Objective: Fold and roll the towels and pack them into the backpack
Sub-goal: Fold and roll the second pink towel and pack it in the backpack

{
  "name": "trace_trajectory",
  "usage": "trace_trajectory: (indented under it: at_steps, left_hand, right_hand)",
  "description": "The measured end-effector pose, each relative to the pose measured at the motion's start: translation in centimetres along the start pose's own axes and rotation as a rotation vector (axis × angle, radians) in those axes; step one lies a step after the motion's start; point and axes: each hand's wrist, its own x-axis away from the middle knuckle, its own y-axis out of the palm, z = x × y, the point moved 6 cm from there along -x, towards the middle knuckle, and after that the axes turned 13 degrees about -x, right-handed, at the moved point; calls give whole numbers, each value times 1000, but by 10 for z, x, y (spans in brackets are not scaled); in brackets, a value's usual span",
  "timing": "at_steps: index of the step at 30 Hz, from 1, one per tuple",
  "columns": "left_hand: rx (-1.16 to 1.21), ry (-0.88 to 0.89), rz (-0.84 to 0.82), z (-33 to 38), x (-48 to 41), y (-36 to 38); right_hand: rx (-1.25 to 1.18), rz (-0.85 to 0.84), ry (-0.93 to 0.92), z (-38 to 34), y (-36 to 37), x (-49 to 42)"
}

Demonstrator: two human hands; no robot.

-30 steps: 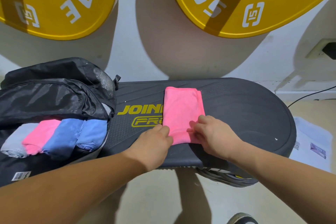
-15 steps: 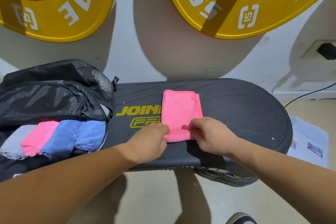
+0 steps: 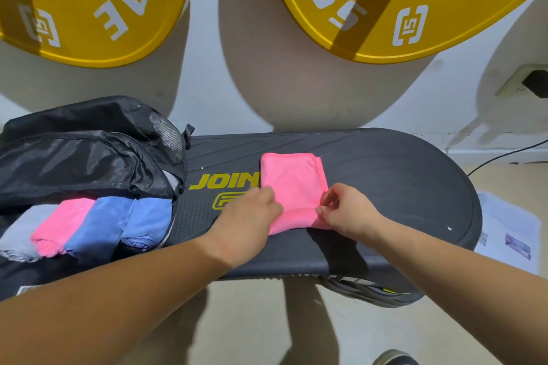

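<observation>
Pinching the folded towel's (image 3: pixel 293 187) near edge on the board (image 3: pixel 400 187) with left hand (image 3: pixel 246 219) and right hand (image 3: pixel 347 213), looked set to roll it; had four rolls (image 3: pixel 103 222) packed in the backpack (image 3: pixel 74 163) already; had this one left to roll, pack.

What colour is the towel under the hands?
Pink. The towel shows best in the head view.

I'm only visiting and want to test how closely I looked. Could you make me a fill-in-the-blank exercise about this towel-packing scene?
1. The folded towel lying on the dark board is ____ in colour.
2. The open backpack holds ____ rolled towels.
3. The backpack lies to the ____ of the folded towel.
4. The two big round plates on the wall are ____.

Missing words: pink; four; left; yellow.
</observation>
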Motion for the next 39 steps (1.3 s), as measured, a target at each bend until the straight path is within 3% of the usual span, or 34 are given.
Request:
trace_trajectory:
  at_steps: [2,5,8,12,17,19,21,24,26,28,30,33,36,39]
  left_hand:
    - [-110,184,23,20,8,3]
    - [-102,123,-19,21,14,12]
    - [-56,20,-53,7,10,18]
    - [173,-96,-160,-5,5,25]
    - [839,-599,-339,-25,10,29]
    - [963,-746,-413,-25,17,33]
    - [826,-718,-383,-30,16,31]
    - [321,-358,-115,-28,3,10]
    - [60,-12,-9,-4,2,0]
    - [-53,168,20,16,8,0]
    - [-86,149,10,22,14,3]
    - [-93,49,-54,11,15,11]
    - [124,-47,-146,-3,11,14]
    - [505,-304,-261,-18,7,15]
  right_hand:
    - [236,63,-194,-9,-3,3]
    - [485,70,-615,-27,6,20]
    - [591,-10,-737,-20,6,27]
    - [603,-79,-606,-13,3,22]
    - [106,-242,-72,-9,-3,3]
    - [-36,-202,15,-5,-2,0]
    - [-98,-166,68,0,1,-2]
    - [61,-129,29,-1,0,-3]
    - [215,-48,-209,-13,-4,-1]
    - [319,-32,-509,-27,1,11]
    - [432,-66,-686,-30,10,21]
    - [585,-100,-695,-23,11,23]
    - [558,-137,-561,-21,9,21]
    - [359,-199,-249,-27,2,11]
